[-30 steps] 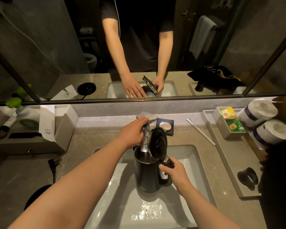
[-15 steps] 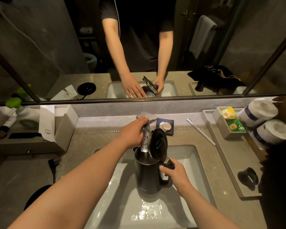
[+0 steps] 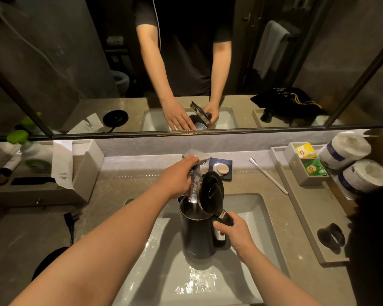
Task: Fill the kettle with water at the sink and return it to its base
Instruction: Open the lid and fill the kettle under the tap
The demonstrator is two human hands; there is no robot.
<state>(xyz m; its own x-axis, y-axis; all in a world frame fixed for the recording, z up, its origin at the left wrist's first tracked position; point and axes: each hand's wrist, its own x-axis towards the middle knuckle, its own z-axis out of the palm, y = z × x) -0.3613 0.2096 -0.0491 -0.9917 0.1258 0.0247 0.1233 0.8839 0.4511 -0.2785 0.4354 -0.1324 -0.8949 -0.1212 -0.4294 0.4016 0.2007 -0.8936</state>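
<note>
Sink (image 3: 252, 208) | kettle (image 3: 197, 235) upright, lid open | right hand (image 3: 234, 233) gripping handle | left hand (image 3: 177, 175) on faucet (image 3: 196, 160)

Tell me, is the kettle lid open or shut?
Open: the lid stands tilted up above the kettle, and tap water falls into its mouth.

Kettle (image 3: 198, 237): matte black body, black lid. Sink (image 3: 248, 208): glossy white basin around the kettle. Tap (image 3: 196, 157): silver, behind the kettle. Counter (image 3: 128, 186): mottled grey-beige stone. Dish (image 3: 221, 167): dark navy, right of the tap, with a round pale soap. Toothbrush (image 3: 268, 175): white. Teabags, far right of the sink: one yellow (image 3: 305, 150), one green (image 3: 314, 167). Rolls (image 3: 345, 149): white with blue bands. Bottle (image 3: 34, 154): white with lime-green cap, far left.
</note>
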